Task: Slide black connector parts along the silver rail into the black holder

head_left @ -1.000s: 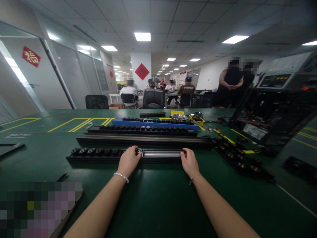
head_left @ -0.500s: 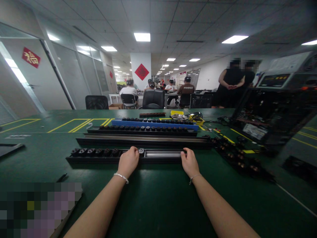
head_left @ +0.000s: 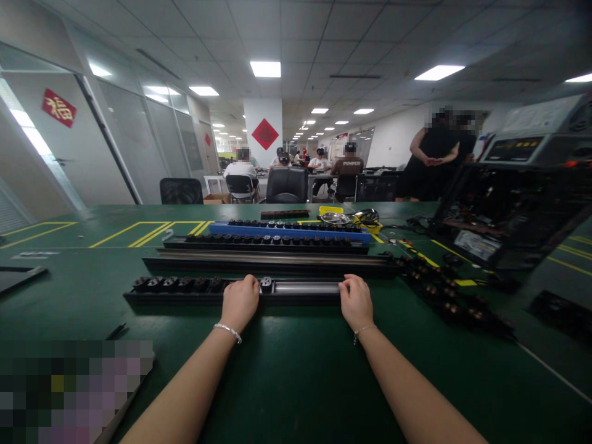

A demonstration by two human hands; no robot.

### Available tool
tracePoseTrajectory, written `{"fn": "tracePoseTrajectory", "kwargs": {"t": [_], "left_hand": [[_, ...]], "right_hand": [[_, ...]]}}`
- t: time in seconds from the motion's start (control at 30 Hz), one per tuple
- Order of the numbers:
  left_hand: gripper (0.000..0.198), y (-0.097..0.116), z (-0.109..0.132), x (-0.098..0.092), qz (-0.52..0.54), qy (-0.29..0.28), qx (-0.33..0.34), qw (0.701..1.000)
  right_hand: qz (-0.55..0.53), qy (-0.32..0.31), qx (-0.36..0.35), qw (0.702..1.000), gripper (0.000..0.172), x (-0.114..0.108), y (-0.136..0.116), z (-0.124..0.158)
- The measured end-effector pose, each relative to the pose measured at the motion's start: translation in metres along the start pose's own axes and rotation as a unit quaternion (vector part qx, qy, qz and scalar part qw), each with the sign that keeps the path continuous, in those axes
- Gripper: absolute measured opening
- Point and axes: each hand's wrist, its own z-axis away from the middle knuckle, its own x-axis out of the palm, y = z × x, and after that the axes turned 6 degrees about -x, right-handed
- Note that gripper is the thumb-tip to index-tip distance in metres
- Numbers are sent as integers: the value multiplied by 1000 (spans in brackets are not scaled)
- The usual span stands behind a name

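A long black rail (head_left: pixel 296 300) lies across the green table in front of me. Round dark socket modules (head_left: pixel 185 282) fill its left part, and a white-faced socket module (head_left: pixel 266 283) sits at the middle. To the right of that, a bare grey metal strip (head_left: pixel 305 288) shows in the channel. My left hand (head_left: pixel 240 303) is closed over the rail just left of the white-faced module; its fingertips and what they grip are hidden. With fingers bent and thumb at the front, my right hand (head_left: pixel 356 302) grips the rail's right end.
Behind stand another black rail (head_left: pixel 268 264), a socket-filled rail (head_left: pixel 263 243) and a blue rail (head_left: pixel 296 233). A dark heap of parts (head_left: pixel 453 296) lies to the right, near an open-sided machine (head_left: pixel 513 209). Cables (head_left: pixel 365 217) rest at the back. Several people sit or stand beyond.
The white-faced socket module has shifted slightly right along the rail and shows a bit more beside my left hand. Both hands remain almost in place.
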Motion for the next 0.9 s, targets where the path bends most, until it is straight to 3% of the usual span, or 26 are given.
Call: {"fn": "tracePoseTrajectory", "kwargs": {"t": [0.43,0.9], "left_hand": [[25,8,2,1,83,-28,27,996],[23,16,4,2,158,-64,45,984]], "right_hand": [[22,-60,-23,998,17,-6,-11,-1],[71,-70,-33,994,22,-5,-11,-1]]}}
